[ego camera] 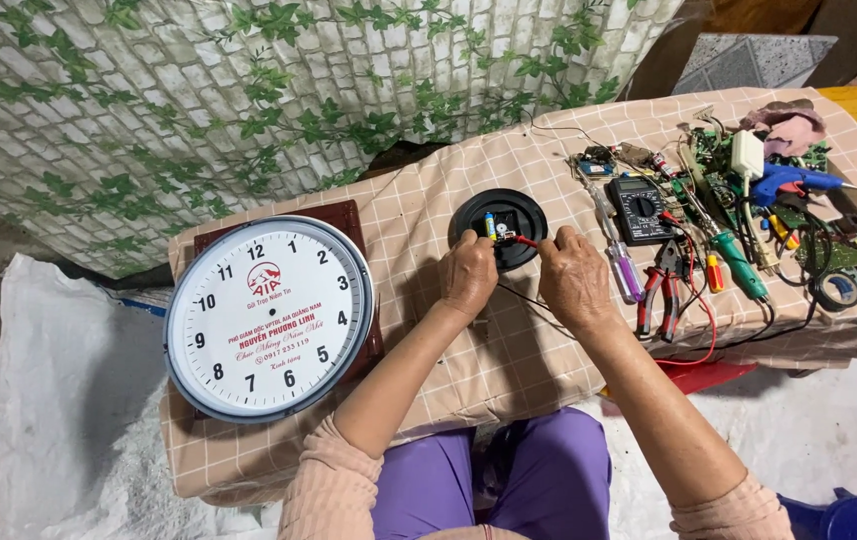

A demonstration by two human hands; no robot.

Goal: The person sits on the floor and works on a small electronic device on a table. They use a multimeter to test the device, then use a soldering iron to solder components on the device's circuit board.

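1. The surface [429,330] is a low table under a beige checked cloth, set against a wall sheet printed with bricks and ivy.
2. A large round white wall clock face with a silver rim [269,318] lies on the left part of the surface, over a dark red board [344,213].
3. A heap of circuit boards and tools [749,200] fills the right end, with a black digital multimeter [641,208] and red-handled pliers [661,297] nearest the person.
4. A round black plastic clock back [500,229] lies flat at the middle, just beyond both hands.
5. The left hand [468,274] is clenched, fingertips at the disc's near edge.
6. The right hand [574,275] pinches a red-tipped probe [522,241] that touches the disc's centre.
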